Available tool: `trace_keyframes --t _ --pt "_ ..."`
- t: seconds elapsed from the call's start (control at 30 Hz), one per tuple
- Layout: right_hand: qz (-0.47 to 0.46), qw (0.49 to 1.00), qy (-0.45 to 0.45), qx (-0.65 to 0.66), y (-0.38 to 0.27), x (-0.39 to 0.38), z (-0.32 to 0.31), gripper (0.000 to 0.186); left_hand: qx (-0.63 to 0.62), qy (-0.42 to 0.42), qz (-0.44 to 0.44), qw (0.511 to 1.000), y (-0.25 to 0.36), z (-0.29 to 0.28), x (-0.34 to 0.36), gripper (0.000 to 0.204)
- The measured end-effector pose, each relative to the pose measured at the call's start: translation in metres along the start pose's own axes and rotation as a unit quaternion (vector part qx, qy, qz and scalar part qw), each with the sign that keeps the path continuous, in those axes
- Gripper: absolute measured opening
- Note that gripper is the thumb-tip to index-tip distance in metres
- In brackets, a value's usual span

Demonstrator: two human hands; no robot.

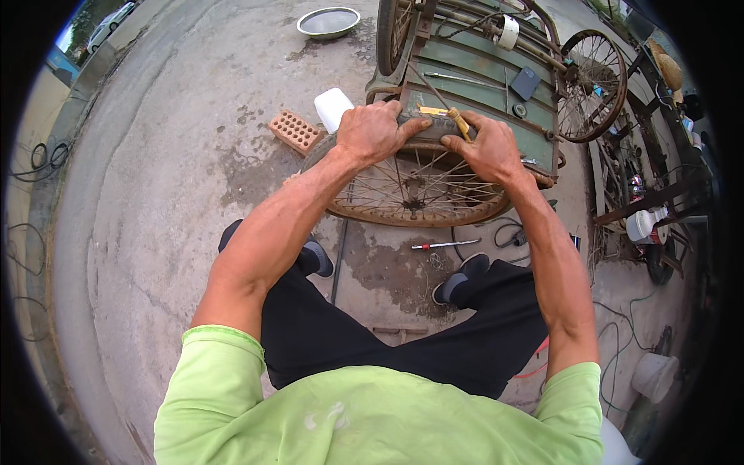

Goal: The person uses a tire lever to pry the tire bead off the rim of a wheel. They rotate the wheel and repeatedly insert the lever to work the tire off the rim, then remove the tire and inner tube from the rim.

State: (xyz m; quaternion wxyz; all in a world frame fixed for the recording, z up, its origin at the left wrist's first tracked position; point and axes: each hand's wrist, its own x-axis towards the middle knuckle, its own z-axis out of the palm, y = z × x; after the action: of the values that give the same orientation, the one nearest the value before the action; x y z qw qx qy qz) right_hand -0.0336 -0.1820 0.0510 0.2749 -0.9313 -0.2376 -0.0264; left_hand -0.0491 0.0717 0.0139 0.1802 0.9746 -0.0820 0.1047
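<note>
A rusty spoked wheel with a dark tyre on its rim stands before me, leaning toward a green cart. My left hand presses down on the tyre at the top of the wheel, fingers curled over it. My right hand grips the tyre beside it and holds a tool with a yellow wooden handle against the rim. A red-handled screwdriver lies on the ground below the wheel, between my shoes.
The green cart with two spoked wheels stands behind. A perforated brick, a white container and a metal bowl lie on the concrete. Cables trail at right, near a white bucket and clutter.
</note>
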Motion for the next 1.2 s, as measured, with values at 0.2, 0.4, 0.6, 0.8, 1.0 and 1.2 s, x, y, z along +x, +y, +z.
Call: trace_keyframes --t 0.2,0.4,0.6,0.8,1.0,1.2 --pt "0.018 0.995 0.049 0.081 0.014 -0.003 0.009 0.047 -0.003 0.053 0.003 0.999 0.000 0.008 0.001 0.088" --pt "0.020 0.949 0.200 0.243 0.018 -0.072 0.019 0.028 -0.033 -0.029 -0.070 0.997 0.015 -0.015 -0.007 0.089" --pt "0.263 0.854 -0.172 0.416 0.013 -0.173 0.053 0.058 -0.022 -0.129 -0.090 0.987 0.018 -0.027 0.000 0.093" --pt "0.253 0.826 -0.178 0.472 0.012 -0.135 0.069 0.060 -0.090 -0.217 -0.100 0.967 0.034 -0.027 0.002 0.086" --pt "0.245 0.805 -0.174 0.512 0.017 -0.101 0.067 0.041 -0.106 -0.221 -0.087 0.965 0.042 -0.020 0.004 0.081" --pt "0.261 0.765 -0.217 0.548 0.030 -0.117 0.035 0.039 -0.123 -0.200 -0.070 0.970 0.033 -0.014 0.018 0.072"
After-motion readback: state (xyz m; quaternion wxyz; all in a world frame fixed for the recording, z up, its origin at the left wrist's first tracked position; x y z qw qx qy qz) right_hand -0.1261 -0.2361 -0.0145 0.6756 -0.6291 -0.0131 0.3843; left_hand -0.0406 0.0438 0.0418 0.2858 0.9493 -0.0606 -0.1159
